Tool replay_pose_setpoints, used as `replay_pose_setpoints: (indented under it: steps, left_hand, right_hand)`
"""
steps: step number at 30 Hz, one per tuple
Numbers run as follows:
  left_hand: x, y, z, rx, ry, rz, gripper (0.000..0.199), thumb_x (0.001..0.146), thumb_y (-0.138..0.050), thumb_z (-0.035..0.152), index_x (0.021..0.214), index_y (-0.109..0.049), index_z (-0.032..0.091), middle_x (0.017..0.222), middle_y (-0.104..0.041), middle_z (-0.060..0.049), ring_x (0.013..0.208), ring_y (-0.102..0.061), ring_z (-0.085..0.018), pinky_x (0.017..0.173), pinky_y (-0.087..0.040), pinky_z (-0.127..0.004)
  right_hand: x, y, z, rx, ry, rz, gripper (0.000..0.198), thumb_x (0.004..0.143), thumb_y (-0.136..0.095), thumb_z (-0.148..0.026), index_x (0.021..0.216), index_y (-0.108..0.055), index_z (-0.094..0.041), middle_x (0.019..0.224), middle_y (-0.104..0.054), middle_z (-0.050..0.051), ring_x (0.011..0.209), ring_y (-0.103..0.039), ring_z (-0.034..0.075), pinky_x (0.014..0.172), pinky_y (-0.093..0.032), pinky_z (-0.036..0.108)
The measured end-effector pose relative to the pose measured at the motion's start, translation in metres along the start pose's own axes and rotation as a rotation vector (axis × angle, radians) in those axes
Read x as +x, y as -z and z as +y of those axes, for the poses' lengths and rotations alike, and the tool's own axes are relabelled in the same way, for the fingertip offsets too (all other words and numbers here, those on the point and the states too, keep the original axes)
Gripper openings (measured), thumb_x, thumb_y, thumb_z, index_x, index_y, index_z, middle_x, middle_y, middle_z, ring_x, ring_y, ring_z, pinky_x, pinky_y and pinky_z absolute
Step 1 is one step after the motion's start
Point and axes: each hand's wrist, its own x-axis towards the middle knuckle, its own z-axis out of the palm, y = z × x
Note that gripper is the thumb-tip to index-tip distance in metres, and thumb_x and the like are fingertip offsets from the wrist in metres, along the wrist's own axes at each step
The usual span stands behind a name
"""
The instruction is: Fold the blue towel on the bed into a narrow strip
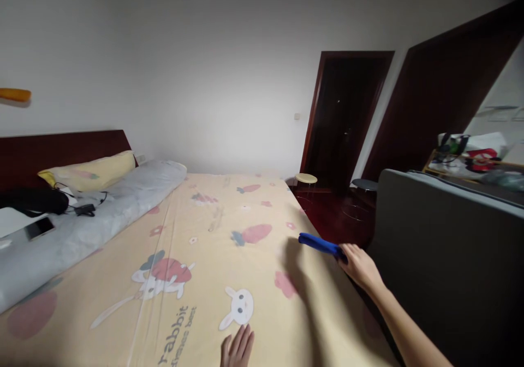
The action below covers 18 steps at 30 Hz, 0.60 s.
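Observation:
My right hand (358,263) is closed around one end of a long, narrow blue object (319,243), whose exact kind I cannot make out. It is held above the right side of the bed, pointing left, and casts a shadow on the sheet. Low in the view, my left hand (238,349) has its fingers stretched out over the bed, just below a printed white rabbit face; nothing shows in it. The cream bed sheet (229,208), printed with rabbits, carrots and flowers, has long creases on its left part.
A grey quilt (135,192) lies along the left, with a yellow pillow (94,173), a phone (39,228) and black cables. Stools (306,178) stand beyond the bed's right edge. A dark grey panel (434,258) rises close to my right arm.

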Motion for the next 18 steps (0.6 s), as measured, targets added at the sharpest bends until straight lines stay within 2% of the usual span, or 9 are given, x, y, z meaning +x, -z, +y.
replay_pose_setpoints:
  steps: [3, 7, 10, 12, 14, 16, 18]
  left_hand:
    - [0.000, 0.004, 0.001, -0.039, 0.009, -0.053, 0.052, 0.088, -0.036, 0.043, 0.133, -0.013, 0.051, 0.149, -0.031, 0.014, 0.140, -0.034, -0.024, 0.117, -0.034, -0.052]
    - [-0.003, 0.012, 0.002, -0.039, -0.065, -0.060, 0.054, 0.089, -0.033, 0.048, 0.135, -0.008, 0.051, 0.151, -0.031, 0.013, 0.140, -0.035, -0.023, 0.115, -0.037, -0.049]
    - [-0.007, 0.015, 0.002, 0.018, -0.111, 0.003, 0.061, 0.087, -0.040, 0.046, 0.137, -0.005, 0.049, 0.151, -0.032, 0.012, 0.138, -0.040, -0.023, 0.111, -0.038, -0.047]
    - [-0.009, 0.015, 0.000, 0.090, -0.163, 0.065, 0.073, 0.083, -0.048, 0.046, 0.140, -0.002, 0.045, 0.152, -0.034, 0.009, 0.136, -0.045, -0.025, 0.108, -0.037, -0.046]
    - [-0.008, 0.014, -0.003, 0.166, -0.260, 0.128, 0.086, 0.077, -0.055, 0.052, 0.142, 0.000, 0.037, 0.151, -0.036, 0.004, 0.133, -0.048, -0.027, 0.104, -0.036, -0.043]
    - [-0.007, 0.014, -0.006, 0.223, -0.345, 0.194, 0.093, 0.074, -0.055, 0.058, 0.144, -0.001, 0.031, 0.150, -0.039, 0.001, 0.130, -0.050, -0.025, 0.100, -0.034, -0.041]
    - [-0.007, 0.014, -0.008, 0.255, -0.381, 0.254, 0.092, 0.075, -0.053, 0.060, 0.146, -0.003, 0.030, 0.148, -0.043, 0.000, 0.128, -0.052, -0.023, 0.097, -0.032, -0.040]
  right_hand:
    - [-0.068, -0.052, 0.006, -0.065, -0.043, 0.001, 0.035, 0.074, -0.042, -0.018, 0.099, -0.066, -0.015, 0.103, -0.070, 0.021, 0.096, -0.064, 0.036, 0.084, -0.052, 0.051]
    - [-0.155, -0.118, 0.013, -0.126, -0.034, -0.006, 0.037, 0.072, -0.042, -0.017, 0.092, -0.071, -0.029, 0.099, -0.074, 0.013, 0.096, -0.067, 0.033, 0.082, -0.056, 0.049]
    - [-0.196, -0.147, 0.012, -0.135, -0.043, -0.018, 0.041, 0.072, -0.041, -0.018, 0.094, -0.073, -0.032, 0.100, -0.075, 0.009, 0.097, -0.068, 0.032, 0.085, -0.057, 0.049]
    - [-0.210, -0.152, 0.009, -0.128, -0.028, -0.007, 0.044, 0.071, -0.040, -0.018, 0.095, -0.074, -0.032, 0.099, -0.076, 0.008, 0.095, -0.069, 0.031, 0.081, -0.059, 0.047]
    - [-0.218, -0.145, 0.010, -0.103, 0.009, 0.007, 0.045, 0.070, -0.041, -0.019, 0.098, -0.074, -0.030, 0.101, -0.076, 0.007, 0.094, -0.070, 0.030, 0.077, -0.061, 0.043]
    - [-0.227, -0.126, 0.020, -0.044, 0.077, 0.001, 0.044, 0.072, -0.044, -0.023, 0.105, -0.072, -0.030, 0.108, -0.074, 0.005, 0.097, -0.069, 0.027, 0.077, -0.061, 0.039]
    - [-0.244, -0.098, 0.039, 0.031, 0.092, 0.010, 0.039, 0.074, -0.050, -0.030, 0.107, -0.070, -0.035, 0.110, -0.074, 0.002, 0.099, -0.069, 0.025, 0.080, -0.061, 0.037]
